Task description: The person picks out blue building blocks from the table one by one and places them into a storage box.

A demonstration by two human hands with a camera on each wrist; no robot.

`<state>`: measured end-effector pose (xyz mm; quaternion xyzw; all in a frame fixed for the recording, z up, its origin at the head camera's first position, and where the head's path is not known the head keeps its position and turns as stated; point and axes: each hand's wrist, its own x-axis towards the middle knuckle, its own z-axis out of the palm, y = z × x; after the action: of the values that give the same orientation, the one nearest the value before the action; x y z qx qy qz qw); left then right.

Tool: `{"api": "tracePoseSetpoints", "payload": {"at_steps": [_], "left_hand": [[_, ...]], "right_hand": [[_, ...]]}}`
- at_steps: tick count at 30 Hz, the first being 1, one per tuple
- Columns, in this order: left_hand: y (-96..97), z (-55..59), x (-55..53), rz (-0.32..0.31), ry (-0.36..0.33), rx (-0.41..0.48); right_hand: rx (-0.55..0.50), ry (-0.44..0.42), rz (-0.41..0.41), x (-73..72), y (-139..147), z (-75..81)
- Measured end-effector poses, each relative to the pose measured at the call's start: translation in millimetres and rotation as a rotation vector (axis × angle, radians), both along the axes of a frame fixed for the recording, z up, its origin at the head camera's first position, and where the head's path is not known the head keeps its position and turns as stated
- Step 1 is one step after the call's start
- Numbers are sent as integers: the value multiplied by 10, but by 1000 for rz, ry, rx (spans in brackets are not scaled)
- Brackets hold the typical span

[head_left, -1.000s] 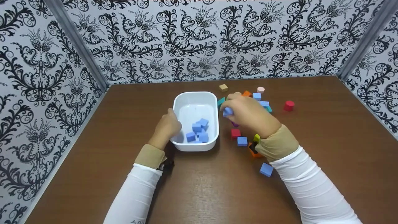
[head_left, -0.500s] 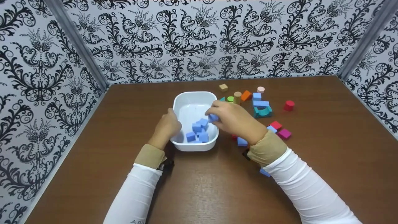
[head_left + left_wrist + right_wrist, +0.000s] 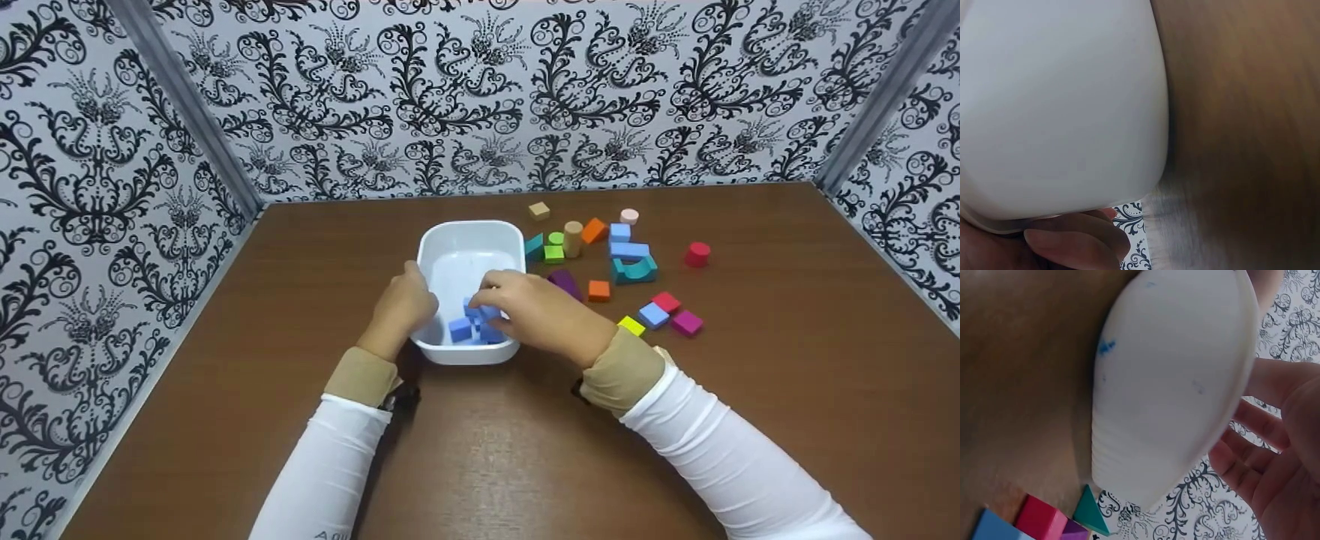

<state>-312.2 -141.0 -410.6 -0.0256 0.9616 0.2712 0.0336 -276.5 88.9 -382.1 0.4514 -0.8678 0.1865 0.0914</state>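
A white plastic tub [image 3: 469,355] stands on the table with several blue blocks [image 3: 460,330] inside. My left hand [image 3: 403,300] grips the tub's left rim; the left wrist view shows curled fingers [image 3: 1075,247] beneath the rim by the tub's outer wall. My right hand [image 3: 536,311] reaches over the right rim, down among the blocks, and pinches a blue block [image 3: 491,312] between thumb and fingers. In the right wrist view the tub wall [image 3: 1168,388] hides the fingertips and that block, while the other fingers [image 3: 1235,467] bend loosely outside it.
Coloured blocks lie right of the tub, among them a teal arch [image 3: 634,271], a purple block [image 3: 565,283], an orange block [image 3: 599,291] and a red cylinder [image 3: 697,255]. A tan block [image 3: 538,211] lies behind. Patterned walls [image 3: 480,97] border the table [image 3: 480,465].
My right hand has carried a blue block leftward from beside the tub, over the right rim and down to the blocks inside. My left hand and the tub have stayed put.
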Motion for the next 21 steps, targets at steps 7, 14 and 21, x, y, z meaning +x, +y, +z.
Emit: {"api": "tracePoseSetpoints", "payload": {"at_steps": [7, 14, 21], "left_hand": [[8, 6, 3, 8, -9, 1], [7, -2, 1, 17, -13, 6], [7, -2, 1, 12, -17, 11]], "right_hand": [[24, -52, 6, -8, 0, -50], [47, -105, -35, -35, -10, -78], [42, -125, -43, -35, -11, -78]]}}
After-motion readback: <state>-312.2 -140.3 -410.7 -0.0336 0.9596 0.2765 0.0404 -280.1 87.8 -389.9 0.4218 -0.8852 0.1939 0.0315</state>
